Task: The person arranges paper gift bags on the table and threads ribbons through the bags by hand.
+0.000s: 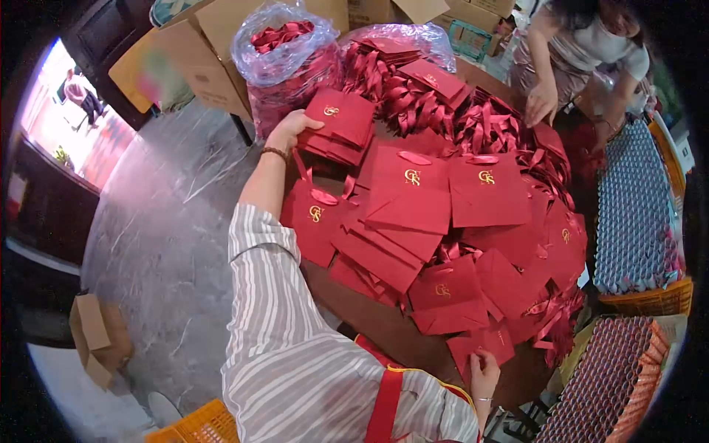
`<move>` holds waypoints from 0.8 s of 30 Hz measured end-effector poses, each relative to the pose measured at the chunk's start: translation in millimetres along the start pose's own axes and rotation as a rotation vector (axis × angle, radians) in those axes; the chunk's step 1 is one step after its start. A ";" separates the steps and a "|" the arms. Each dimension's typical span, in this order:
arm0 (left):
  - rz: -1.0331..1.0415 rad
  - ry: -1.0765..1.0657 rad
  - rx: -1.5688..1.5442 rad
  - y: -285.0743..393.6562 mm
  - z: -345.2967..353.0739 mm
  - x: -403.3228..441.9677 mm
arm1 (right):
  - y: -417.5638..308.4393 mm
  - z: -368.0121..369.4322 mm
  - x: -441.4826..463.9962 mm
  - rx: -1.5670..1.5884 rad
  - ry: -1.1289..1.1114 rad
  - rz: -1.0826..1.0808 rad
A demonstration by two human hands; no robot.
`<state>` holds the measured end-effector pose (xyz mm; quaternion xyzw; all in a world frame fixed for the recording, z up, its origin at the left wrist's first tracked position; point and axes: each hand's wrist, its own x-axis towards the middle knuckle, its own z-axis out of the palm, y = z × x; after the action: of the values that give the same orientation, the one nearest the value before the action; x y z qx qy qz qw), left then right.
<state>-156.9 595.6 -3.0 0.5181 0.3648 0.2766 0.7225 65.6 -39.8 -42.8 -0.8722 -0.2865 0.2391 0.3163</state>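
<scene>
My left hand (pixel 289 131) stretches to the far left of the round table, its fingers closed on the edge of a small stack of red paper gift bags (pixel 341 117) with a gold monogram on top. Near the front edge, my right hand (pixel 484 375) pinches the lower edge of a flat red gift bag (pixel 480 345). Between my hands lies a loose heap of similar bags, among them one with a ribbon handle (pixel 410 184) and another beside it (pixel 490 193). Some of my fingers are hidden by the bags.
A clear plastic sack (pixel 284 70) of red ribboned bags stands at the back left, beside a cardboard box (pixel 196 63). Across the table another person (pixel 583 44) reaches toward the bags. Orange crates with patterned rolls (pixel 635 207) line the right. The brown table edge (pixel 347 303) shows in front.
</scene>
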 end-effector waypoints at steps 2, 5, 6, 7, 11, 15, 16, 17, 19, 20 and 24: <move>0.012 0.032 -0.006 4.6 -15.4 -12.4 | -8.8 -0.2 -0.3 -0.141 0.182 -0.294; 0.082 0.098 -0.005 14.0 -15.4 -42.9 | -7.6 3.1 -1.3 -0.360 0.141 -0.370; 0.077 0.095 -0.003 11.0 -19.2 -45.0 | -12.0 4.9 -3.8 -0.516 0.152 -0.430; 0.187 0.047 -0.091 8.0 -22.6 -47.0 | -11.6 8.8 -6.2 -0.537 0.107 -0.375; 0.385 -0.028 -0.332 -1.5 -0.2 -67.6 | -3.8 16.7 -2.4 -0.637 0.156 -0.373; 0.506 -0.163 -0.493 -2.0 31.7 -68.3 | -15.4 8.1 3.8 -0.640 0.157 -0.434; 0.502 -0.158 -0.520 1.2 39.2 -70.6 | -19.4 3.0 5.5 -0.638 0.166 -0.430; 0.510 -0.175 -0.495 1.5 37.8 -64.4 | -22.8 -3.3 7.5 -0.557 0.121 -0.413; 0.553 -0.211 -0.498 13.5 54.6 -68.6 | -36.9 -9.9 15.0 -0.300 0.106 -0.454; 0.588 -0.242 -0.503 20.8 66.6 -72.8 | -52.0 -14.2 20.0 -0.295 0.127 -0.441; 0.494 -0.368 -0.444 44.5 128.3 -125.1 | -134.2 -23.3 33.4 0.326 -0.023 -0.513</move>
<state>-126.2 442.0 94.7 0.4624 0.0243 0.4172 0.7820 56.9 57.5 57.7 -0.7063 -0.4589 0.2039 0.4990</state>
